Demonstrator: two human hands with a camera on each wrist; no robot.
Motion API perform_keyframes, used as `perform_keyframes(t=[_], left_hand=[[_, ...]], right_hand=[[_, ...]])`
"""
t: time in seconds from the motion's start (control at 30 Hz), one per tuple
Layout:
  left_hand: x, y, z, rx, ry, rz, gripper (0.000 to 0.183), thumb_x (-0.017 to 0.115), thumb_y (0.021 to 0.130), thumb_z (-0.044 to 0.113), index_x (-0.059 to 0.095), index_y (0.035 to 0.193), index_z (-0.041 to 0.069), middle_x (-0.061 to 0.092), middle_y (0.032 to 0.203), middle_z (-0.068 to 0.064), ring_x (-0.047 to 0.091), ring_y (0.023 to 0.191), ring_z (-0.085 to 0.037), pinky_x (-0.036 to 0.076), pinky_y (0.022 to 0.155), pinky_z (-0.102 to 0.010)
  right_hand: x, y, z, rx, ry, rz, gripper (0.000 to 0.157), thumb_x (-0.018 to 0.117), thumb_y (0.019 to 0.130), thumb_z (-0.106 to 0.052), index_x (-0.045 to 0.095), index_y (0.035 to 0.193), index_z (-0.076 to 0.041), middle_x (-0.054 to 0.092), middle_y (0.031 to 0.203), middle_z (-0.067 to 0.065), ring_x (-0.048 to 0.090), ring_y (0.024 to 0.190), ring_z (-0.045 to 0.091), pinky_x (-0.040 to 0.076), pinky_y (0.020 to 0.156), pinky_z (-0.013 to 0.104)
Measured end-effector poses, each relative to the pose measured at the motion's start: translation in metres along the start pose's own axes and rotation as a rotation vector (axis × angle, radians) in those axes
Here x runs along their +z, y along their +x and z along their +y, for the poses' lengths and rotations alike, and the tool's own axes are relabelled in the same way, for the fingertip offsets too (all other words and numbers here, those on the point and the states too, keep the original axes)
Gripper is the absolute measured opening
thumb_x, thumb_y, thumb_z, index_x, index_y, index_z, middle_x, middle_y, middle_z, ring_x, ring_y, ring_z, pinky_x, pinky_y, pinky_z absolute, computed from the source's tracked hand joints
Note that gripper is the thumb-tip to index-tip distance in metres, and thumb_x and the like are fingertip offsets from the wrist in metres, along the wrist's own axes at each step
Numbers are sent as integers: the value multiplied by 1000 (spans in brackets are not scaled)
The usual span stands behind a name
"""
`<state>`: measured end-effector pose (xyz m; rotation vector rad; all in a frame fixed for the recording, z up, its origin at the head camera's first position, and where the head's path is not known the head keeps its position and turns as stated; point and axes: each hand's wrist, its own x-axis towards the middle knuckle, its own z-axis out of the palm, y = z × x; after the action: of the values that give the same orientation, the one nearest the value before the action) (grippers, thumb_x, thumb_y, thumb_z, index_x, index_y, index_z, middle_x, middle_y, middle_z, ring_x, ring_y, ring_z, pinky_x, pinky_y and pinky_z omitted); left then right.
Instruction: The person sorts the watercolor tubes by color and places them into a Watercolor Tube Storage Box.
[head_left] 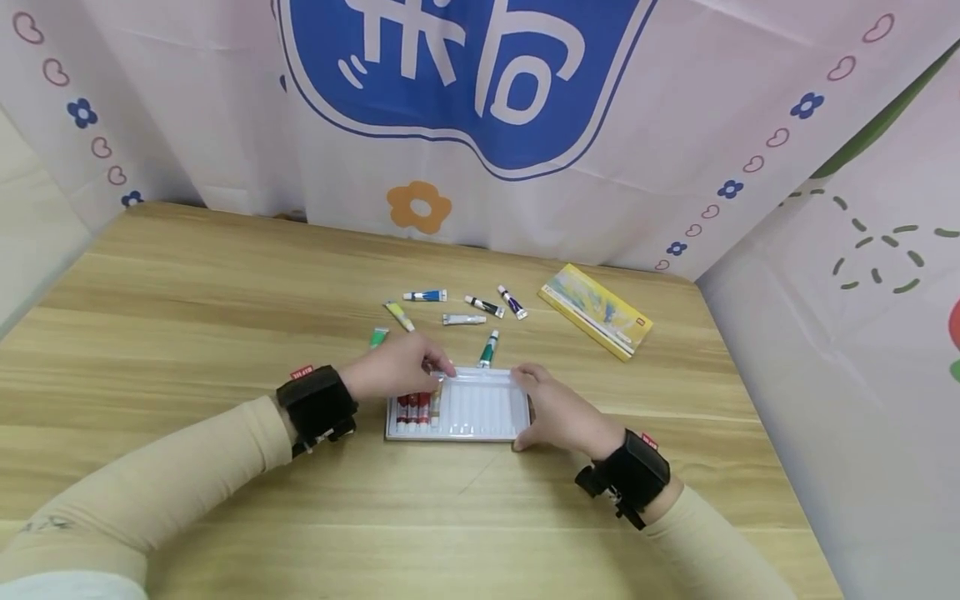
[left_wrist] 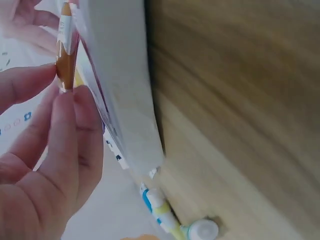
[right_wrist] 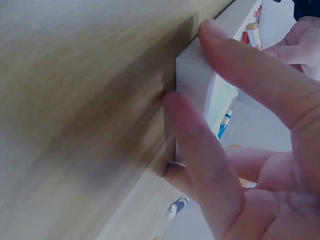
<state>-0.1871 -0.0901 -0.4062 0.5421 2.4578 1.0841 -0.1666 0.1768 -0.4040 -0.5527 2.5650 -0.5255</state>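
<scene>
My left hand (head_left: 401, 367) is over the left part of a white ridged plastic tray (head_left: 487, 408). Its thumb and fingers pinch the lower end of an ochre paint tube (left_wrist: 65, 55), which stands along the tray's slots. Several red paint tubes (head_left: 412, 410) lie side by side in the slots left of it. My right hand (head_left: 562, 412) grips the tray's right end, thumb at the near corner and fingers at the far side. In the right wrist view the tray's pale side wall (right_wrist: 192, 82) shows between the spread fingers.
Beyond the tray lie loose paint tubes: dark green (head_left: 489, 348), light green (head_left: 378, 337), yellow (head_left: 399, 315), blue (head_left: 425, 296), silver-white (head_left: 464, 319), black (head_left: 484, 306) and purple (head_left: 512, 302). A yellow box (head_left: 596, 312) lies at the back right, near a printed cloth (head_left: 225, 125).
</scene>
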Motion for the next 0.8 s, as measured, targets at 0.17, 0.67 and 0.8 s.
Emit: perform_keyframes(t=[0.17, 0.67, 0.8], left_hand=[[6, -2, 0, 20, 52, 22, 20, 79, 88, 5, 77, 108, 6, 71, 100, -3, 62, 83, -16, 55, 78, -32], [1, -2, 9, 144, 272, -115, 24, 88, 80, 14, 80, 103, 12, 63, 103, 0, 56, 90, -16, 49, 78, -31], [2, -5, 8, 150, 290, -118, 19, 87, 81, 13, 81, 100, 13, 61, 105, 0, 54, 91, -16, 49, 80, -30]], right_hand=[[2, 0, 0, -4, -6, -12, 105, 94, 73, -13, 32, 157, 3, 28, 162, 22, 42, 141, 39, 38, 114, 48], [-3, 1, 1, -2, -2, -10, 104, 93, 74, -12, 32, 157, 3, 28, 162, 23, 41, 142, 38, 38, 114, 48], [-2, 1, 1, 0, 9, -10, 105, 94, 74, -12, 32, 157, 4, 28, 162, 23, 40, 142, 38, 37, 114, 48]])
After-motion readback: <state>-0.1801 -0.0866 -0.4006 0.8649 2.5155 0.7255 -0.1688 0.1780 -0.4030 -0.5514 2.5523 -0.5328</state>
